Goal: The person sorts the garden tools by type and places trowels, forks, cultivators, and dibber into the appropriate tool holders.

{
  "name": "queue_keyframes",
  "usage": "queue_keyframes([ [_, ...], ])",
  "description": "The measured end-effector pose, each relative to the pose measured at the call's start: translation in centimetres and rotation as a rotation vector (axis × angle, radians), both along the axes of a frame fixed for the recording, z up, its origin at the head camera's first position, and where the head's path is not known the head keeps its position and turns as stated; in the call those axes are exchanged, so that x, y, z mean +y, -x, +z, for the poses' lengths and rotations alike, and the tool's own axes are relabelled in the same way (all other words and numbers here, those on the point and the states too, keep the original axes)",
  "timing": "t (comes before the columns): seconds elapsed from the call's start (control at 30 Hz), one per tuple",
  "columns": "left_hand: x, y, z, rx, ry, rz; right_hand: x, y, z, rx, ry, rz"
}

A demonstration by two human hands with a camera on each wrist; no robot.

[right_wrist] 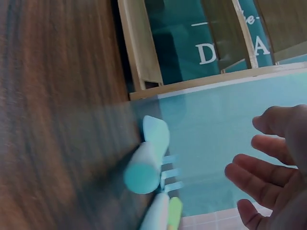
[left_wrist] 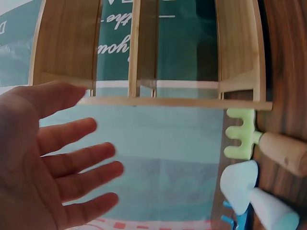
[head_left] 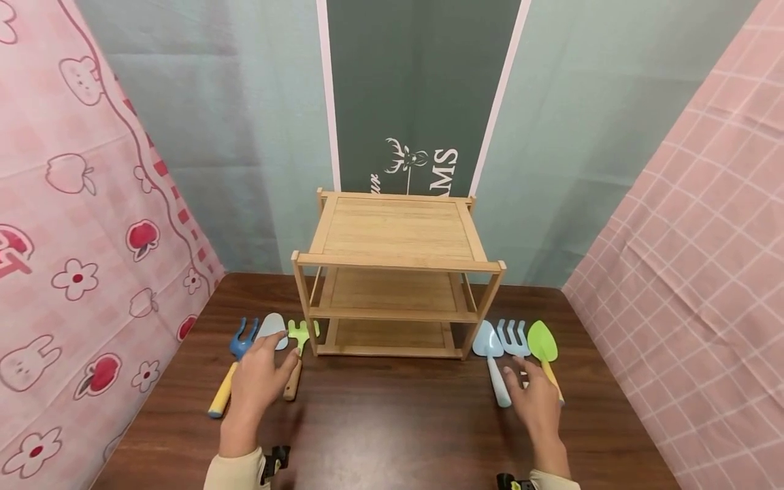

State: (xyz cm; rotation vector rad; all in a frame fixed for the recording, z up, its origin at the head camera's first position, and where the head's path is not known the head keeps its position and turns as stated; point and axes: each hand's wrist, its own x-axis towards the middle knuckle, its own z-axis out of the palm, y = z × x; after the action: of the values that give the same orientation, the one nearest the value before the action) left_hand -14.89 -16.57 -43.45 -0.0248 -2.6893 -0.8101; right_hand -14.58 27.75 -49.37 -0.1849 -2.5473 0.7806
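Note:
My left hand (head_left: 254, 384) is held over the left group of toy garden tools, fingers spread and nothing in them. Around it lie a blue fork (head_left: 242, 348) with a yellow handle, a pale trowel (head_left: 273, 328) and a green rake (head_left: 299, 332) with a wooden handle (left_wrist: 283, 151). The hand hides the pale trowel's handle in the head view. Over the right group is my right hand (head_left: 539, 401), loosely extended and holding nothing. Beside and beyond it are a light blue trowel (head_left: 488, 340), a light blue fork (head_left: 513, 337) and a green trowel (head_left: 542, 342) with a yellow handle.
A three-tier wooden shelf (head_left: 398, 262) stands at the back middle of the dark wood table (head_left: 392, 422), between the two tool groups. Behind it hangs a green curtain (head_left: 282, 136). Pink cloths, one patterned (head_left: 79, 204) and one checked (head_left: 692, 238), close off the sides.

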Motion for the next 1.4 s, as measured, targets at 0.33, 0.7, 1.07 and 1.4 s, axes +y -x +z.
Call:
queue_keyframes([
  [0.33, 1.8, 1.4, -0.9, 0.395, -0.250, 0.010, -0.7, -0.2, -1.3, 0.062, 0.578, -0.154],
  [0.7, 2.9, 2.7, -0.1, 0.501, -0.451, 0.038, -0.8, -0.4, -1.8, 0.012, 1.011, -0.250],
  [1.07, 2.9, 3.4, 1.8, 0.471, -0.600, 0.083, -0.9, -0.4, -2.6, 0.004, 1.167, -0.308],
  [1.4, 3.3, 4.7, 2.6, 0.488, -0.699, 0.080, -1.1, 0.6, -5.8, 0.160, 1.240, -0.381],
])
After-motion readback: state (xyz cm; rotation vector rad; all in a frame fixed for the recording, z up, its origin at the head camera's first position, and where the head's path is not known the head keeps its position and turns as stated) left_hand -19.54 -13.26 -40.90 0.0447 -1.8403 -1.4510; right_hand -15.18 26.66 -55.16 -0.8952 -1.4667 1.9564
